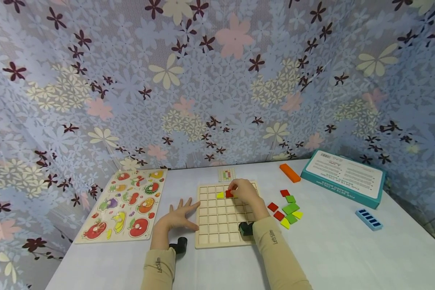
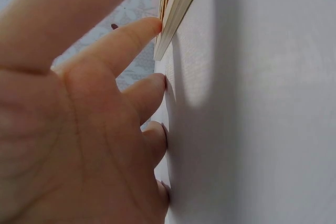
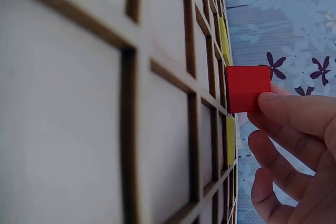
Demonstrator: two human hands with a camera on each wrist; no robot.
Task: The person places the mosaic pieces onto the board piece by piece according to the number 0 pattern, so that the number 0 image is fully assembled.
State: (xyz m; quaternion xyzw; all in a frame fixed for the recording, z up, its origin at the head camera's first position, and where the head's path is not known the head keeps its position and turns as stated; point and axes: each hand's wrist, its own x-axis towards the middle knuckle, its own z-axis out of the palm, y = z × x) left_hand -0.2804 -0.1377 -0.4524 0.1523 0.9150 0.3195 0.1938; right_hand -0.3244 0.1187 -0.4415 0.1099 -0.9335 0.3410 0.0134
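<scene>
A wooden grid board (image 1: pixel 221 225) lies on the white table (image 1: pixel 330 249). My right hand (image 1: pixel 243 191) pinches a red square tile (image 1: pixel 229 193) and holds it at the board's upper rows, right beside a yellow tile (image 1: pixel 220 195) lying in a cell. In the right wrist view the red tile (image 3: pixel 247 87) sits at my fingertips (image 3: pixel 273 100) just over the grid (image 3: pixel 105 129). My left hand (image 1: pixel 177 215) rests flat on the table with fingers spread, touching the board's left edge (image 2: pixel 176 14).
Loose red, green and yellow tiles (image 1: pixel 288 209) lie right of the board. A fruit peg puzzle (image 1: pixel 125 205) sits at the left. An orange block (image 1: pixel 289 172), a teal box (image 1: pixel 344 177), a blue striped piece (image 1: pixel 369 219) and a small pattern card (image 1: pixel 226 174) lie further off.
</scene>
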